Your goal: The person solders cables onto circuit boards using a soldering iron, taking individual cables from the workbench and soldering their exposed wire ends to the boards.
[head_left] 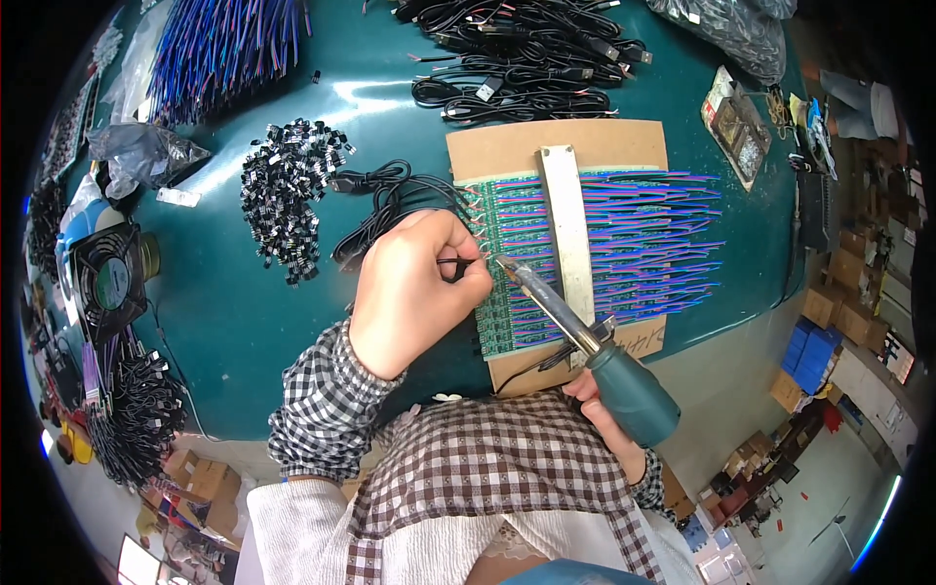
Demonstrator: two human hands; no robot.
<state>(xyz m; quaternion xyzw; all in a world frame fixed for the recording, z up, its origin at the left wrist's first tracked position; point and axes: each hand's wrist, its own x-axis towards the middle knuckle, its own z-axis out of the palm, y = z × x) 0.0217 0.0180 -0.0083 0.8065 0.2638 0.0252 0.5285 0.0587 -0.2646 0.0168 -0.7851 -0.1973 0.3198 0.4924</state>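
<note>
My left hand (414, 288) pinches a thin black cable (450, 261) at the left edge of a panel of green circuit boards (495, 336). The cable's end lies close to the soldering iron's tip; whether they touch I cannot tell. In my right hand (606, 419) is a soldering iron (634, 395) with a dark green handle, its metal shaft slanting up and left to the boards. Blue and pink wires (653, 229) run rightward from the panel. Across them lies a flat metal bar (565, 210). Brown cardboard (556, 141) is underneath.
Coiled black USB cables (517, 49) lie at the back, with more cables (390, 195) beside my left hand. Left of them is a heap of small black connectors (292, 185). A black fan (107, 283) stands at the far left. A blue wire bundle (229, 49) lies back left.
</note>
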